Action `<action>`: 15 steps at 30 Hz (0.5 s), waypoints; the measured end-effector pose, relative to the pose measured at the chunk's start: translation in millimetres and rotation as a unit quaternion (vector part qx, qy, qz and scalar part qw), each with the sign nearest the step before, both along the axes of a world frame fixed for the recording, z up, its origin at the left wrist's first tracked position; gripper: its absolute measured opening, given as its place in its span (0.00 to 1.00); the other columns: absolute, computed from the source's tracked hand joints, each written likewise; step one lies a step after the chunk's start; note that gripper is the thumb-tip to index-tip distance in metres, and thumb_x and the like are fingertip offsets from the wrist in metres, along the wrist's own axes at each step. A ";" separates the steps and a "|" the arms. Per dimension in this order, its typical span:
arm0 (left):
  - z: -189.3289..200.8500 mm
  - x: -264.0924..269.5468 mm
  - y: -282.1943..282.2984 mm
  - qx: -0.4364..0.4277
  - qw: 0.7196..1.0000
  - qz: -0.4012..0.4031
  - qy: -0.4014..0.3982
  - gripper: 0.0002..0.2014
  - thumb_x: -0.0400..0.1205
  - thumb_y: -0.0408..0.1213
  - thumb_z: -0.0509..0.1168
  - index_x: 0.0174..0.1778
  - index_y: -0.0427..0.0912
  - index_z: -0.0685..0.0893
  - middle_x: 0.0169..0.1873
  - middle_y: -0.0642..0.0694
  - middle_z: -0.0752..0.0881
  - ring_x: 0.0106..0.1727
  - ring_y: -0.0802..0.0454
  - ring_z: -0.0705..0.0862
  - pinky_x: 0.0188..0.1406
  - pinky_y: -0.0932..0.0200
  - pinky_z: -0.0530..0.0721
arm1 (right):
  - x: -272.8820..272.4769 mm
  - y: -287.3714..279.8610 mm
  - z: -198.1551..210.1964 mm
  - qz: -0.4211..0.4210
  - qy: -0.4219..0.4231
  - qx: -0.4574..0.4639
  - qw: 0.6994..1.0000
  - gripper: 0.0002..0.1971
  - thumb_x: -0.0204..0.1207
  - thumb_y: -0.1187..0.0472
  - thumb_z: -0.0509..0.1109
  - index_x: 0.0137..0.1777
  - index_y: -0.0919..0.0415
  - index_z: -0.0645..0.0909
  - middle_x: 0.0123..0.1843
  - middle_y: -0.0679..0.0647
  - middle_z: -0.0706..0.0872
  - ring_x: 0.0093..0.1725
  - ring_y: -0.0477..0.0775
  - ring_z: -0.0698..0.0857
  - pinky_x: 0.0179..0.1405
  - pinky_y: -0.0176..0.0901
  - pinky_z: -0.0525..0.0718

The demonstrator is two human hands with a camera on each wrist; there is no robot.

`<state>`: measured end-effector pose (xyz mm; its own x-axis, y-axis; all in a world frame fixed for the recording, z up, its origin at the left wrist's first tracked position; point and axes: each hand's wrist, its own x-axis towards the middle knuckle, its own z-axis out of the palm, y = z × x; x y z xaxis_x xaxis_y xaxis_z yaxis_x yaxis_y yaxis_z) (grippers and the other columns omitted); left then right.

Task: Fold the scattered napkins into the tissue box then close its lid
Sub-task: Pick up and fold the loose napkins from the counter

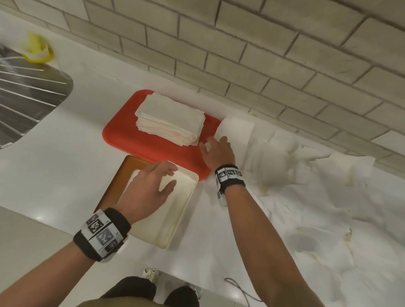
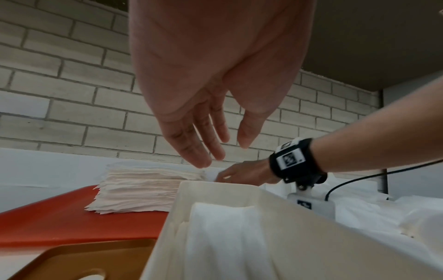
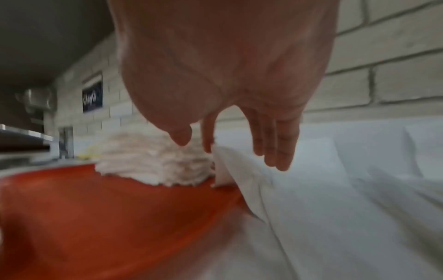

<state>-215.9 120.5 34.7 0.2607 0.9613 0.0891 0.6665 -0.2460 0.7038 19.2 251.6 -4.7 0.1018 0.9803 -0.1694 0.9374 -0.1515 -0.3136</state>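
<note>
2 hands are spread: left hand point(image 1: 149, 188) over the tissue box point(image 1: 185, 213), right hand point(image 1: 218, 151) touching a napkin point(image 1: 237, 129), soft and light; pinch its edge.

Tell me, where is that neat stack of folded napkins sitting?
In the head view the napkin stack sits on the red tray against the brick wall, behind the cream tissue box.

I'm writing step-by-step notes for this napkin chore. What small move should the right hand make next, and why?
Probably pinch the loose napkin under its fingertips and draw it toward the box. The right hand is open, reaching it beside the red tray; the left hand hovers open over the uncovered box.
</note>
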 end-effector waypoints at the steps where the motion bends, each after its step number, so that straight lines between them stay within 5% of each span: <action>1: 1.6 1.9 0.7 0.003 1.000 -0.002 -0.008 0.12 0.88 0.41 0.73 0.66 0.52 0.83 0.56 0.56 0.90 0.58 0.58 0.87 0.56 0.53 0.90 | 1.8 4.8 -2.2 -0.010 -0.014 0.008 1.000 0.25 0.91 0.40 0.62 0.77 0.56 0.80 0.72 0.64 0.81 0.71 0.71 0.84 0.68 0.61 0.84; 4: 14.9 6.0 6.8 0.001 0.998 0.025 -0.050 0.06 0.92 0.45 0.67 0.59 0.49 0.85 0.50 0.58 0.90 0.52 0.64 0.89 0.50 0.62 0.88 | 4.5 -4.7 11.3 -0.022 -0.009 0.101 0.995 0.17 0.90 0.50 0.66 0.66 0.65 0.82 0.63 0.61 0.85 0.57 0.69 0.89 0.56 0.56 0.85; 7: 27.3 15.7 17.3 -0.078 0.986 0.070 -0.133 0.19 0.93 0.59 0.57 0.59 0.48 0.85 0.48 0.55 0.92 0.50 0.60 0.92 0.51 0.60 0.90 | -8.4 -53.4 39.3 0.057 -0.037 0.240 0.968 0.08 0.86 0.65 0.69 0.62 0.63 0.80 0.58 0.60 0.84 0.37 0.64 0.88 0.37 0.56 0.91; 9: 35.6 26.2 26.5 -0.206 0.941 0.092 -0.252 0.25 0.91 0.67 0.57 0.68 0.49 0.81 0.54 0.49 0.93 0.53 0.53 0.94 0.55 0.52 0.92 | -26.5 -99.7 56.5 0.154 -0.049 0.284 0.945 0.15 0.81 0.72 0.72 0.63 0.59 0.77 0.56 0.57 0.82 0.32 0.58 0.83 0.27 0.52 0.89; 12: 36.6 35.8 37.7 -0.312 0.873 0.107 -0.359 0.22 0.90 0.50 0.70 0.76 0.46 0.74 0.65 0.42 0.87 0.61 0.46 0.92 0.52 0.52 0.91 | -40.6 -151.3 65.3 0.294 -0.028 0.265 0.918 0.19 0.80 0.69 0.76 0.66 0.54 0.75 0.55 0.53 0.81 0.37 0.51 0.81 0.30 0.46 0.87; 15: 22.5 30.6 42.5 -0.256 0.914 0.108 -0.296 0.23 0.89 0.31 0.71 0.78 0.45 0.73 0.66 0.42 0.86 0.67 0.40 0.87 0.62 0.41 0.91 | -28.5 -161.5 70.3 0.306 0.112 0.220 0.919 0.12 0.89 0.48 0.72 0.67 0.50 0.81 0.62 0.46 0.86 0.50 0.48 0.86 0.47 0.40 0.88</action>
